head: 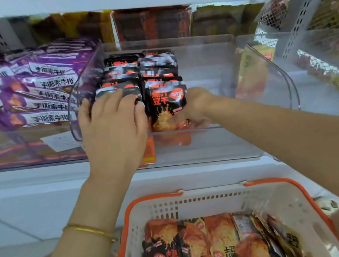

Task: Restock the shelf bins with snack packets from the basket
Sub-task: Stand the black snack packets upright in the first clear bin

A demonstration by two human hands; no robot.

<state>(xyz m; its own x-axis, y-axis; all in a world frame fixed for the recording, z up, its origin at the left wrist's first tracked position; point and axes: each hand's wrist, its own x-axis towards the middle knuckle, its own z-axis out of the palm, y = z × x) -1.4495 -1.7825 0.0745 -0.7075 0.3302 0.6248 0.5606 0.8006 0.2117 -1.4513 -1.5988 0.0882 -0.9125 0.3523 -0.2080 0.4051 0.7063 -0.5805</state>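
A clear plastic shelf bin (271, 98) holds two rows of black-and-orange snack packets (157, 63) standing on edge. My left hand (114, 124) lies over the front of the left row, fingers curled over the top edge of the front packet (117, 90). My right hand (196, 106) grips the right side of the front packet of the right row (167, 108), which stands upright at the bin's front. Below, a white basket with an orange rim (199, 204) holds several more of the same packets (206, 245).
Purple snack packets (23, 90) fill the bin to the left. The right part of the clear bin is bare, with a yellow-orange packet (250, 70) seen behind its wall. Netted goods (327, 34) lie at the far right. A white shelf edge (37, 177) runs below the bins.
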